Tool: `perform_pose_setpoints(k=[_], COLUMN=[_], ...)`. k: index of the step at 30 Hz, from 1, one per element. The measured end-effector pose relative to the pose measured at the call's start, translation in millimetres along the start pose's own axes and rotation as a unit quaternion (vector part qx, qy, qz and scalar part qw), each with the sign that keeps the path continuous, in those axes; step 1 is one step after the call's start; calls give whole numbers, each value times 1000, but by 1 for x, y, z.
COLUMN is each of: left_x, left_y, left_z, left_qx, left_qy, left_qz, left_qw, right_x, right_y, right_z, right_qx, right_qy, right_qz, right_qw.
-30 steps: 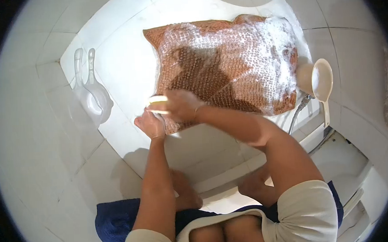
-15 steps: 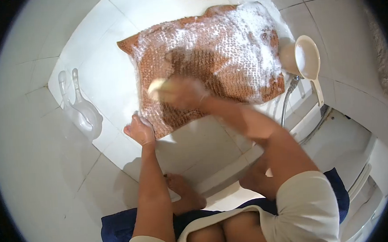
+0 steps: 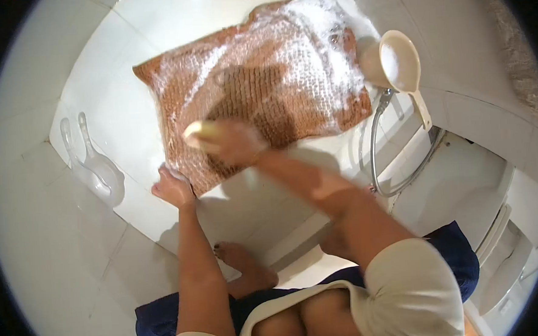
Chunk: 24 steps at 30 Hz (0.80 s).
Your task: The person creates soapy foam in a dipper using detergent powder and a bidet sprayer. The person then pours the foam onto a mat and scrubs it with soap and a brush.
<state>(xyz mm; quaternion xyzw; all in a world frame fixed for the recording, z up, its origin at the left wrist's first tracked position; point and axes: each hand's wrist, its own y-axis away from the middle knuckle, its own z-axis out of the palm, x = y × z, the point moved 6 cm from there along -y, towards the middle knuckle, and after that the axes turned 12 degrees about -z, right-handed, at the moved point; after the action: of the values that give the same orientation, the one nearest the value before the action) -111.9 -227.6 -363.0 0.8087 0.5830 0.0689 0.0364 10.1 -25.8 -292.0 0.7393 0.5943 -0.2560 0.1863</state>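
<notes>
A brown, ridged bath mat (image 3: 241,102) lies spread on the white tiled floor, streaked with white suds that are thickest at its far right. My left hand (image 3: 174,186) is closed on the mat's near left corner, its fingertips partly hidden. Over the left part of the mat, my right hand (image 3: 237,144) grips a pale yellow oval scrubber (image 3: 197,135). Motion blurs that hand, and its fingers cover much of the scrubber, which appears to touch the mat.
A cream dipper (image 3: 407,57) with suds inside stands right of the mat. Near it runs a metal shower hose (image 3: 374,144). A whitish, translucent dipper (image 3: 102,177) is by the left wall. A toilet (image 3: 499,259) stands at the lower right, and a raised ledge (image 3: 297,245) crosses near my feet.
The view has shifted, so the mat and dippers sit differently in frame. My right hand stays over the mat's left part with the scrubber; my left hand keeps the corner.
</notes>
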Motion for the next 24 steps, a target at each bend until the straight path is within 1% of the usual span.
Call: perform_pose_setpoints(k=[2, 3, 4, 5, 6, 7, 8, 9, 11, 12, 13, 14, 15, 16, 18, 19, 20, 21, 22, 23, 24], left_x=[-1, -5, -1, 5, 6, 8, 8, 9, 10, 9, 7, 7, 4, 1, 9, 6, 6, 12, 15, 13, 11], left_y=[-1, 0, 1, 1, 1, 1, 0, 1, 4, 3, -1, -4, 0, 4, 1, 5, 7, 3, -1, 0, 0], left_z=[2, 5, 3, -1, 0, -2, 0, 2, 2, 1, 0, 2, 6, 5, 1, 3, 2, -1, 0, 2, 4], left_qx=[0, -6, 20, 51, 45, 50, 38, 23, 32, 44, 47, 42, 28, 18, 11, 6, 13, 30, 37, 38, 40], left_qy=[-12, -21, -6, 14, 31, 31, 16, 3, 18, 30, 28, 16, 1, -3, 0, -4, -2, 7, 14, 11, 8], left_qz=[21, 14, 38, 63, 51, 53, 27, 1, 4, 2, 4, 11, 17, 13, 36, 32, 36, 42, 44, 27, 9], left_qw=[1000, 1000, 999, 997, 997, 997, 999, 1000, 999, 999, 998, 999, 999, 1000, 999, 999, 999, 999, 998, 999, 999], right_x=[37, 91, 140, 170, 162, 153, 142, 130, 36, -7, -32, -19, -6, 7, 92, 146, 199, 200, 194, 170, 152], right_y=[30, 51, 74, 84, 77, 72, 66, 66, 35, 15, 2, 4, 3, 13, 44, 65, 88, 86, 82, 70, 56], right_z=[-27, -55, -82, -101, -100, -98, -93, -51, 24, 65, 89, 83, 56, 26, -19, -42, -64, -91, -121, -104, -85], right_qx=[17, 86, 154, 178, 182, 230, 274, 293, 132, 47, -39, -37, 34, 99, 137, 147, 153, 183, 211, 217, 222], right_qy=[25, 69, 114, 220, 220, 180, 137, -105, -204, -229, -253, -254, -166, -73, -47, -30, -19, 77, 166, 169, 146], right_qz=[-111, 2, 118, 156, 154, 221, 284, 404, 496, 416, 327, 327, 171, 5, 65, 180, 292, 318, 349, 345, 363], right_qw=[993, 994, 974, 946, 946, 931, 908, 860, 834, 879, 910, 909, 971, 992, 987, 972, 944, 927, 898, 897, 893])
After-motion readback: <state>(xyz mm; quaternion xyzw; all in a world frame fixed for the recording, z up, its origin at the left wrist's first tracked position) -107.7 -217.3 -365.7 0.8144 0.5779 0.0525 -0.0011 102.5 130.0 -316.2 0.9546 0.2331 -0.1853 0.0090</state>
